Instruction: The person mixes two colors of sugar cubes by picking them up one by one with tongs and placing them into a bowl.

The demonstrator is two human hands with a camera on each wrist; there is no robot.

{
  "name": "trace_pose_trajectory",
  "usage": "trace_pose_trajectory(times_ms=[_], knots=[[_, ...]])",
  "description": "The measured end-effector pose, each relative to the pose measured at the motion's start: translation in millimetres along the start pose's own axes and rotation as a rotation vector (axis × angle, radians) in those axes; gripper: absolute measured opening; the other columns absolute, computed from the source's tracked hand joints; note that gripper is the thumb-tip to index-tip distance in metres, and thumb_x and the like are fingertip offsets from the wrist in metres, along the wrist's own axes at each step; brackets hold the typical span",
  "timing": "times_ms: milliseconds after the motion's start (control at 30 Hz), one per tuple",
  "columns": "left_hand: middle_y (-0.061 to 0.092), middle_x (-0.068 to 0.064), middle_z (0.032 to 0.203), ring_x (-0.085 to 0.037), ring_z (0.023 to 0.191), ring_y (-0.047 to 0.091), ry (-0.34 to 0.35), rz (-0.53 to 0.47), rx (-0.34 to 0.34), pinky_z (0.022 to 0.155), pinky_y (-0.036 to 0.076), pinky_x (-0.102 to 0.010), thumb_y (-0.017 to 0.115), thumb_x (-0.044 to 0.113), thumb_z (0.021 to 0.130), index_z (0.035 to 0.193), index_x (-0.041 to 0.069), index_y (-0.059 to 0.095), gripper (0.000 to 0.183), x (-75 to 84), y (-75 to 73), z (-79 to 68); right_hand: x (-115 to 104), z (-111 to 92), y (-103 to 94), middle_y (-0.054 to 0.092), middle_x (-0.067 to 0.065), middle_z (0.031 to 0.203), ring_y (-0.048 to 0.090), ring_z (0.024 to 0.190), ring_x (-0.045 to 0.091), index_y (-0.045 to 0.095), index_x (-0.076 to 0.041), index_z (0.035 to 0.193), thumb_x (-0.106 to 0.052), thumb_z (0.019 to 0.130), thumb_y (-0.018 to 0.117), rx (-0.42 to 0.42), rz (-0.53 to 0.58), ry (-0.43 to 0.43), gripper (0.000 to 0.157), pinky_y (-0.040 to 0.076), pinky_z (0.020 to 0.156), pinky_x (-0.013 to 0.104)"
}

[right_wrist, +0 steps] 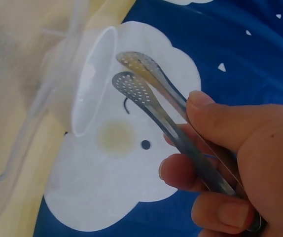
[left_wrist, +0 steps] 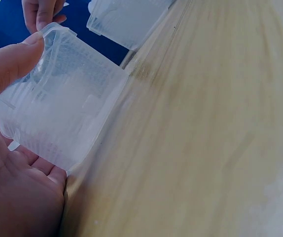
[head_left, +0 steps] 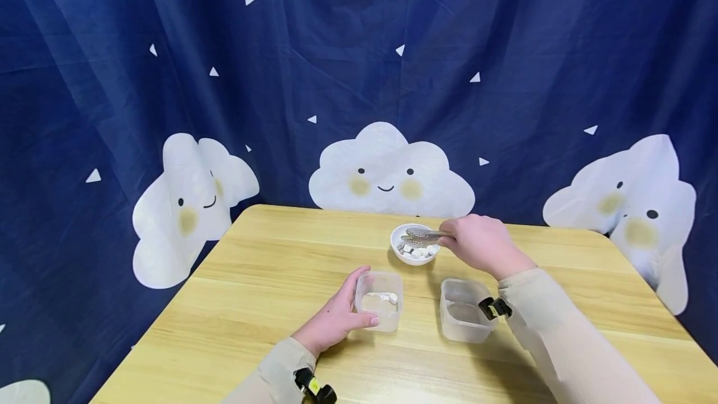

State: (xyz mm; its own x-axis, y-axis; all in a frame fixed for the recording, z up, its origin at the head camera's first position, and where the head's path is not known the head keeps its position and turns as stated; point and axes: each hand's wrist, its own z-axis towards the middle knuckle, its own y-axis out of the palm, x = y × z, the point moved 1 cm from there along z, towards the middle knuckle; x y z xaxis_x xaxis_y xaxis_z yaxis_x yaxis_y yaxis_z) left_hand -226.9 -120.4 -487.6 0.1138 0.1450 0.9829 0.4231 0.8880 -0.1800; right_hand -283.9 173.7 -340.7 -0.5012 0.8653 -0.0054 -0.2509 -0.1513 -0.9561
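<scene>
My right hand [head_left: 481, 243] holds metal tongs [right_wrist: 154, 111] with perforated tips, pinched between thumb and fingers. The tips hover over a white bowl [head_left: 397, 253] of small white and grey pebble-like pieces [head_left: 417, 253]; in the right wrist view they stand apart with nothing seen between them. My left hand [head_left: 336, 317] grips a clear plastic container [left_wrist: 67, 103] on the table, thumb on the near side and fingers around the far left. A few white pieces [head_left: 392, 298] lie inside it. The bowl's contents are hidden in the right wrist view.
A second clear container [head_left: 467, 332] stands on the wooden table [head_left: 280, 248], below my right forearm. A dark blue curtain [head_left: 348, 67] with cloud faces hangs behind the table's far edge. Black wrist cameras [head_left: 315, 386] sit on both sleeves.
</scene>
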Motion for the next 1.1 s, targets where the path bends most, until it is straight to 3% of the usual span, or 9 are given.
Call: trace_pose_trajectory(times_ms=[200,500,667,900,1100], knots=[[0.028,-0.010,0.163,-0.024,0.145,0.033,-0.001,-0.005,-0.003,0.119,0.026,-0.045,0.082,0.014,0.083,0.162,0.021,0.017,0.102,-0.4,0.0,-0.2,-9,-7,-9.6,0.054,-0.016,0.066,0.047,0.055,0.011,0.066,-0.031,0.080,-0.035,0.090,0.077,-0.005,0.025,-0.046,0.015,0.035,0.045,0.034],[0.025,-0.011,0.164,-0.025,0.143,0.035,0.006,-0.030,-0.009,0.117,0.030,-0.044,0.081,0.011,0.084,0.161,0.022,0.017,0.101,-2.0,0.1,0.6,-29,-16,-20.0,0.055,-0.022,0.070,0.047,0.058,0.004,0.068,-0.032,0.083,-0.029,0.086,0.079,0.065,0.030,-0.247,0.012,0.039,0.048,0.030],[0.027,-0.009,0.164,-0.025,0.142,0.036,-0.001,-0.023,-0.007,0.118,0.026,-0.046,0.081,0.013,0.084,0.162,0.021,0.016,0.102,-0.4,0.1,0.5,-40,-17,-23.6,0.054,-0.021,0.071,0.047,0.059,0.003,0.068,-0.031,0.082,-0.029,0.084,0.080,0.082,0.022,-0.326,0.013,0.043,0.052,0.029],[0.030,-0.007,0.163,-0.024,0.141,0.038,-0.011,-0.017,-0.011,0.119,0.024,-0.049,0.081,0.016,0.085,0.162,0.023,0.015,0.102,-0.5,-0.1,0.8,-61,-16,-21.2,0.054,-0.018,0.070,0.046,0.057,0.004,0.070,-0.030,0.083,-0.030,0.082,0.082,-0.011,0.018,-0.410,0.012,0.043,0.050,0.029],[0.032,-0.006,0.161,-0.023,0.138,0.043,-0.003,-0.016,-0.018,0.119,0.026,-0.048,0.081,0.017,0.085,0.162,0.022,0.014,0.102,-1.9,0.0,0.5,-73,-12,-7.8,0.053,-0.015,0.065,0.047,0.056,0.007,0.068,-0.031,0.078,-0.032,0.079,0.081,-0.069,-0.069,-0.384,0.013,0.042,0.048,0.035]])
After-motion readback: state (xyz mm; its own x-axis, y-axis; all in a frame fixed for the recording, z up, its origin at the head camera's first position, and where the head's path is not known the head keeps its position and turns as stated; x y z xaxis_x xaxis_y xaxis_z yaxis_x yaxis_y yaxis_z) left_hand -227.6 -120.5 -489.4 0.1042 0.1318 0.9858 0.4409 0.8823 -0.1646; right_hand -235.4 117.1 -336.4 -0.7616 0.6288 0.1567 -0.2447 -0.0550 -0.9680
